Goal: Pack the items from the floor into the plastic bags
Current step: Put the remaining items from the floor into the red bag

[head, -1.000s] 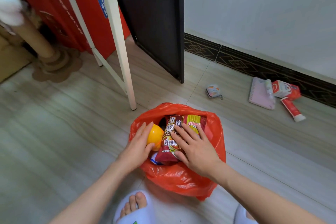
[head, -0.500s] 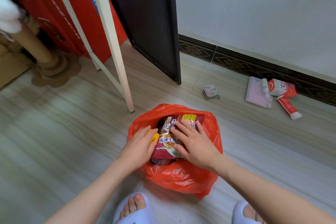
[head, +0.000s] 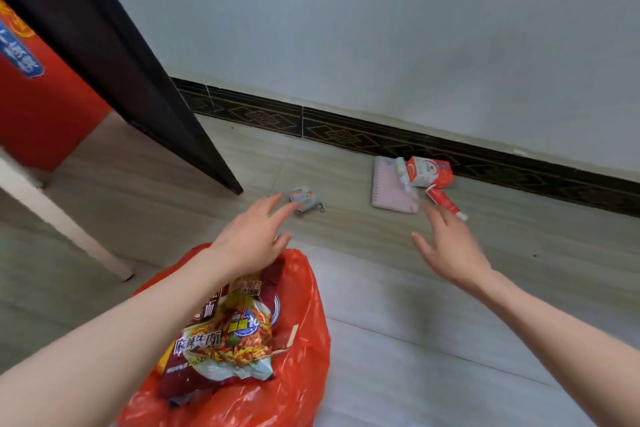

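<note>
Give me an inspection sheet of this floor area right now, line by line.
Surface: tiled floor, items scattered on it.
Job's things: red plastic bag holds noodle packet; small pouch, pink notebook, red carton and toothpaste tube unpacked by the skirting.
Clutter: nothing seen.
Grippers: left hand open near the pouch; right hand open near the tube; both empty.
Cables: nothing seen.
Surroundings: dark door, white wall, white frame leg.

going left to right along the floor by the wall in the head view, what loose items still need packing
small pouch with a key ring → pink notebook → small white bottle lying on the notebook's right edge → red and white carton. The red tube sits below the carton, so its place is unclear.
</note>
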